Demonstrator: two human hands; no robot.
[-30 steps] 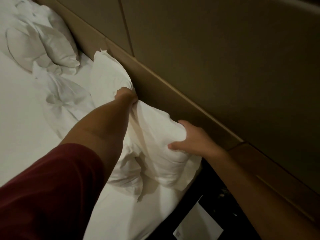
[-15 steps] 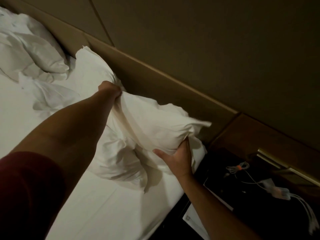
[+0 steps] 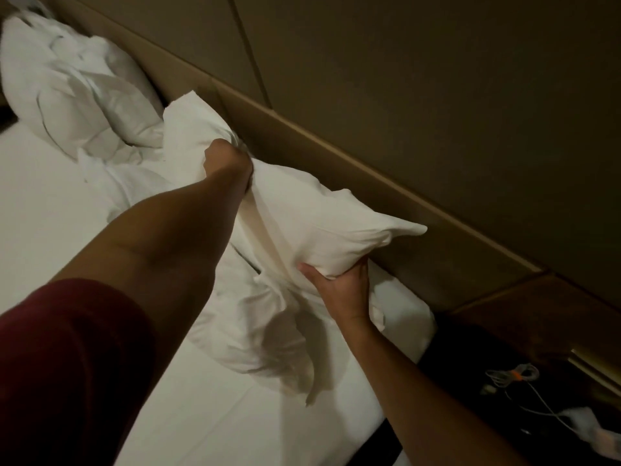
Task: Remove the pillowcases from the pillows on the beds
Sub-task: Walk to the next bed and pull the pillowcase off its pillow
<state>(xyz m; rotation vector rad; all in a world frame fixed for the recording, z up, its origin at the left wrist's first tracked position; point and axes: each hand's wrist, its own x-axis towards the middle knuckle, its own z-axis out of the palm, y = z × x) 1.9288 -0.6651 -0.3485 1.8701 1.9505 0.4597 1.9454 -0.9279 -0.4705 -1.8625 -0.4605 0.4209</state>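
mostly white pillow [image 3: 319, 227], creased, pillowcase [image 3: 268, 338] bunched

Left hand [image 3: 225, 159] grips pillow [image 3: 322, 227]; right hand [image 3: 342, 290] clutches pillowcase [image 3: 268, 331] on bed [image 3: 50, 203].

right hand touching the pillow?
Touching. Head view: right hand cups the pillow from beneath, fingers pressed into the fabric, no gap.

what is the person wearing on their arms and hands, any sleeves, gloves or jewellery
The left arm has a dark red sleeve that covers the upper arm and ends near the elbow, leaving the forearm bare. The right arm shows no sleeve in view. Both the left hand and the right hand are bare: no gloves, and no watch, ring or bracelet that can be seen in this dim light.
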